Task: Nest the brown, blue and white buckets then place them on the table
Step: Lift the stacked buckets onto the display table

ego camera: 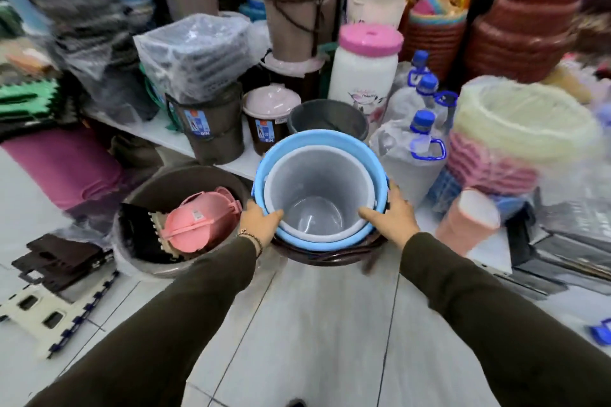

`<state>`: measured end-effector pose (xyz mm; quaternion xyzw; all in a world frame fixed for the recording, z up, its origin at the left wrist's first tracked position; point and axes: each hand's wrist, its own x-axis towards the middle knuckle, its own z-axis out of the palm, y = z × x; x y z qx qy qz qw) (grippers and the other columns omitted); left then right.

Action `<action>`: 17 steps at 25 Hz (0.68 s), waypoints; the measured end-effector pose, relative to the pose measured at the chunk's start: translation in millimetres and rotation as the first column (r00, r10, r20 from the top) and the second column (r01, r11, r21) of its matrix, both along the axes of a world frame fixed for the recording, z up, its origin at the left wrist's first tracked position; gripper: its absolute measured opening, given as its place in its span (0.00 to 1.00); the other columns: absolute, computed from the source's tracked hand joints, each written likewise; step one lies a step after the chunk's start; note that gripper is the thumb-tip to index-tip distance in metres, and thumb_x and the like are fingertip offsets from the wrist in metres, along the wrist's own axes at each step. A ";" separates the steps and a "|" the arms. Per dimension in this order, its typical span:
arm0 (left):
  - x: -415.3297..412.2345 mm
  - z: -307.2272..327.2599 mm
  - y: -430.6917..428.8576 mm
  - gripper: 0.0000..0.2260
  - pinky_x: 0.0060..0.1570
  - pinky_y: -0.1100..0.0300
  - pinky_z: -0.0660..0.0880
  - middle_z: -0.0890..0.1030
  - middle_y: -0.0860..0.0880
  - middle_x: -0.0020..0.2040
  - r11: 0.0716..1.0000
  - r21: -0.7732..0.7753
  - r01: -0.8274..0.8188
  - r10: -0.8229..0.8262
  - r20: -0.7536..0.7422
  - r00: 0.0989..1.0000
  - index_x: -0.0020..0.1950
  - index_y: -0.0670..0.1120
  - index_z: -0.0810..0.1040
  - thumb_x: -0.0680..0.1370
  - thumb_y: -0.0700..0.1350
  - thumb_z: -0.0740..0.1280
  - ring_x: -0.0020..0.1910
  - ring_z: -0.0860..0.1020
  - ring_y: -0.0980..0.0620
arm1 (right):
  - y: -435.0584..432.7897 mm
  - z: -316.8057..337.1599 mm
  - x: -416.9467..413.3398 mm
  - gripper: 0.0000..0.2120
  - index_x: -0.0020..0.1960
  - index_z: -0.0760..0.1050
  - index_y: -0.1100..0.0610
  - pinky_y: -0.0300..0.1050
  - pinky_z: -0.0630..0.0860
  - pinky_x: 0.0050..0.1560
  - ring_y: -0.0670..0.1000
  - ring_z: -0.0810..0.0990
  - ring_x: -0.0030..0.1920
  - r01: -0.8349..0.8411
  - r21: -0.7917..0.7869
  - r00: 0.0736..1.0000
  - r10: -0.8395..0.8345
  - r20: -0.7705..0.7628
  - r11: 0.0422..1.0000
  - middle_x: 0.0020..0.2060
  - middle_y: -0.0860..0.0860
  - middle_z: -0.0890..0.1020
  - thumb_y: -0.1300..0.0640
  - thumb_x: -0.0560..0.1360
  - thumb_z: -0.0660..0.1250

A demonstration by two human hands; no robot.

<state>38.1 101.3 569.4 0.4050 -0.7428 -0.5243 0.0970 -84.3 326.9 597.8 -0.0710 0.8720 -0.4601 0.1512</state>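
A low white worktop [158, 134] runs across a crowded shop of plastic housewares, above a floor [297, 324] of pale grey tiles. Goods crowd every part of it: brown lidded bins [215, 129] with blue labels, a stack of dark trays in clear wrapping [195, 53], a white jar with a pink lid [363, 69], clear jugs with blue caps [420, 139] and wrapped stacks of pink and cream basins [515, 142]. An empty grey bucket [327, 117] stands at the worktop's front edge.

In the centre a person in dark olive sleeves holds three smooth round buckets nested one inside another: the white bucket [317, 195] innermost, empty, its pale bottom showing; the blue bucket [317, 142] around it; and the brown bucket [327, 256] outermost, only its dark rim and handle showing below. The stack is held above the floor, just in front of the worktop. The left hand [259, 221], a beaded bracelet at its wrist, and the right hand [391, 211] clamp opposite sides of the rims, thumbs hooked over the edge.

On the floor to the left, a large grey tub [139, 261] holds a pink lidded container [201, 221] and a dark toothed piece. Folded stools lie beside it.
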 end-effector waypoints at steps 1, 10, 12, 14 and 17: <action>-5.2 28.0 -2.5 0.27 0.67 0.47 0.71 0.75 0.35 0.66 1.000 -0.021 0.003 -0.004 -0.033 0.999 0.70 0.36 0.66 0.74 0.43 0.70 0.65 0.74 0.38 | 0.8 26.5 -3.6 0.40 0.75 0.59 0.47 0.46 0.68 0.65 0.61 0.68 0.67 -0.007 -0.011 0.999 0.007 -0.038 1.000 0.62 0.57 0.77 0.53 0.68 0.74; -108.8 192.7 -49.2 0.23 0.59 0.54 0.73 0.76 0.35 0.64 0.990 -0.141 0.008 -0.040 -0.226 0.973 0.64 0.34 0.71 0.74 0.44 0.70 0.62 0.76 0.39 | -37.8 189.6 -93.0 0.37 0.72 0.66 0.49 0.53 0.73 0.66 0.57 0.76 0.63 -0.005 -0.156 0.957 -0.040 -0.288 0.988 0.62 0.54 0.79 0.54 0.66 0.76; -144.9 202.2 -69.8 0.26 0.62 0.49 0.74 0.76 0.35 0.64 0.992 -0.126 0.023 -0.049 -0.209 0.977 0.65 0.34 0.69 0.73 0.46 0.70 0.62 0.76 0.38 | -56.3 197.3 -125.3 0.37 0.71 0.66 0.49 0.54 0.71 0.67 0.57 0.75 0.64 -0.005 -0.156 0.951 -0.043 -0.305 0.988 0.63 0.54 0.79 0.53 0.65 0.75; -187.6 203.5 -92.8 0.27 0.62 0.46 0.75 0.76 0.36 0.64 0.991 -0.121 0.052 -0.074 -0.189 0.979 0.66 0.35 0.68 0.72 0.48 0.70 0.61 0.77 0.37 | -76.6 195.1 -162.4 0.35 0.69 0.68 0.49 0.56 0.71 0.67 0.59 0.73 0.65 0.007 -0.139 0.955 -0.048 -0.292 0.990 0.62 0.54 0.78 0.52 0.65 0.75; -258.3 184.6 -128.6 0.26 0.59 0.49 0.76 0.76 0.35 0.64 0.992 -0.078 0.100 -0.111 -0.159 0.981 0.66 0.34 0.68 0.73 0.46 0.70 0.60 0.77 0.37 | -112.5 170.9 -223.1 0.34 0.69 0.69 0.50 0.56 0.71 0.67 0.59 0.74 0.64 0.061 -0.140 0.972 -0.090 -0.215 0.988 0.60 0.55 0.80 0.53 0.64 0.75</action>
